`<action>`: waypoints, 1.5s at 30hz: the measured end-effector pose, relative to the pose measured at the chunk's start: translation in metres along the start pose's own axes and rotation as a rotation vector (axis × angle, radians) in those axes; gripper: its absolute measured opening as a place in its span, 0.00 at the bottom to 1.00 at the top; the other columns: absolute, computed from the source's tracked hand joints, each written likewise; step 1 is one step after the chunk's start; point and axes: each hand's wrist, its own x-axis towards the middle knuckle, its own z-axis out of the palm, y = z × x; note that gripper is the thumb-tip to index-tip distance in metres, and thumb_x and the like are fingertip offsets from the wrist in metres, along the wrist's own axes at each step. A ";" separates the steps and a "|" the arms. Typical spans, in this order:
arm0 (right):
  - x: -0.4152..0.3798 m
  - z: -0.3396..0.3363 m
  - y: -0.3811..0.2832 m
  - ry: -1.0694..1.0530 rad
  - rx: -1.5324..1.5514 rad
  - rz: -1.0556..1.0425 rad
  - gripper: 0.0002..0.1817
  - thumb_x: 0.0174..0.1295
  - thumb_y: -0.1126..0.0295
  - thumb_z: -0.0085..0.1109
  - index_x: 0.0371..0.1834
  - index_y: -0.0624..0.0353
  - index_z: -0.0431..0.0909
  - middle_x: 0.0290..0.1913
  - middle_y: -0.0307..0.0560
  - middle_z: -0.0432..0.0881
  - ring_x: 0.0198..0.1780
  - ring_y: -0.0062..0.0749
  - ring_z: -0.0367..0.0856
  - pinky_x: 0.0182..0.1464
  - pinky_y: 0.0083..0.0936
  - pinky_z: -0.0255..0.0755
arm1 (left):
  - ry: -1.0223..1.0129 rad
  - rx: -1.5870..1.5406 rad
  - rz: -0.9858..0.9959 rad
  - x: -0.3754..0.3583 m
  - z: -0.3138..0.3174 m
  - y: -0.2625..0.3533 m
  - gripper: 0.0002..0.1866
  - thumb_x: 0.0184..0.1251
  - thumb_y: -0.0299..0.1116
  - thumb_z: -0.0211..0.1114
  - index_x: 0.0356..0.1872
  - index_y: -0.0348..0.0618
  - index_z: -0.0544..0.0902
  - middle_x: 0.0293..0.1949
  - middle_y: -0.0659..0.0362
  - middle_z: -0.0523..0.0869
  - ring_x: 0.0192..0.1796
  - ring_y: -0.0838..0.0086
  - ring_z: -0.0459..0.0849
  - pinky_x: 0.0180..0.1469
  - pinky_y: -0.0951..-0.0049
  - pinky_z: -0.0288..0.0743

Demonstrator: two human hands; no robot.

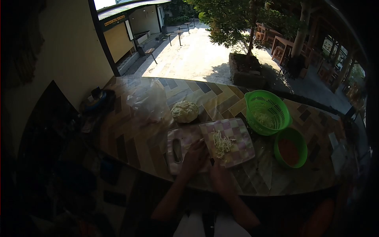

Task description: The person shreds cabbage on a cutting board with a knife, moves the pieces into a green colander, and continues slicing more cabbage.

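Note:
A checkered cutting board (pixel 241 152) with a handle slot lies on the table in front of me. My left hand (pixel 194 155) rests on its middle, fingers closed and pressed down; whatever is beneath them is hidden. Just to the right, my right hand (pixel 222 178) is wrapped around a knife (pixel 212 161), of which a dark part shows near the board's front edge. Thin pale shreds of cabbage (pixel 222 143) are heaped on the board's right half. Behind the board sits a pale, round cabbage (pixel 184 111), touched by neither hand.
A green colander (pixel 252 94) holding pale shreds stands right of the board. Nearer me is a green bowl (pixel 303 152) with orange-red contents. A clear plastic bag (pixel 148 100) lies at the back left. The patterned table (pixel 136 136) has a curved front edge.

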 end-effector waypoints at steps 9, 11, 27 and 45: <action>-0.016 -0.014 0.000 -0.053 0.013 0.057 0.18 0.70 0.68 0.42 0.58 0.69 0.61 0.42 0.72 0.81 0.45 0.67 0.81 0.46 0.56 0.75 | 0.042 -0.011 -0.005 -0.001 0.003 0.004 0.19 0.61 0.30 0.66 0.51 0.30 0.82 0.61 0.43 0.77 0.69 0.48 0.68 0.70 0.56 0.63; -0.007 -0.006 0.004 0.017 0.050 0.056 0.17 0.70 0.67 0.43 0.56 0.68 0.63 0.42 0.71 0.81 0.46 0.66 0.81 0.47 0.56 0.74 | 0.042 0.063 0.070 -0.002 0.003 0.001 0.19 0.60 0.31 0.66 0.52 0.31 0.81 0.59 0.43 0.78 0.68 0.50 0.69 0.71 0.55 0.62; -0.024 -0.004 0.021 0.010 0.239 -0.017 0.17 0.72 0.60 0.46 0.48 0.67 0.69 0.36 0.72 0.80 0.43 0.68 0.80 0.42 0.56 0.72 | 0.108 0.040 0.020 0.000 0.006 -0.003 0.23 0.57 0.34 0.69 0.51 0.31 0.81 0.57 0.43 0.79 0.63 0.49 0.72 0.67 0.56 0.66; 0.007 0.002 0.000 0.088 0.103 0.054 0.18 0.70 0.64 0.46 0.53 0.69 0.67 0.40 0.70 0.81 0.46 0.65 0.80 0.46 0.53 0.74 | 0.070 0.029 0.068 0.000 0.004 -0.005 0.18 0.58 0.29 0.65 0.50 0.30 0.81 0.56 0.43 0.79 0.63 0.48 0.72 0.65 0.56 0.68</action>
